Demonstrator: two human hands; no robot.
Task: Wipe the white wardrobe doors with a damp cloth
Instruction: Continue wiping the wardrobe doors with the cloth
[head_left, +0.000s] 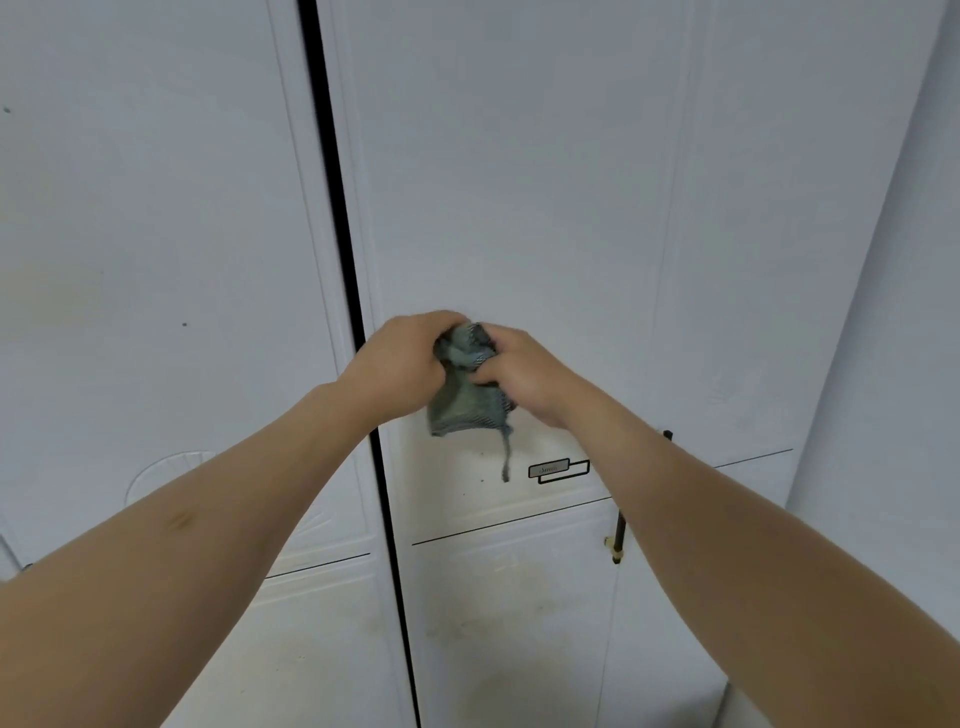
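Both hands, left hand (400, 358) and right hand (524, 374), squeeze the small grey-green cloth (465, 400) into a ball. Next, I think: press it on the tall white wardrobe door (519, 182).

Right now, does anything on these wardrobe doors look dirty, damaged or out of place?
Yes. The lower door has yellowish smudges, and a small dark speck marks the left door. A loose thread dangles from the cloth. No damage shows.

door face (519, 156): open above hands
handle (619, 535): sticks out low right
side wall (893, 364): closes right
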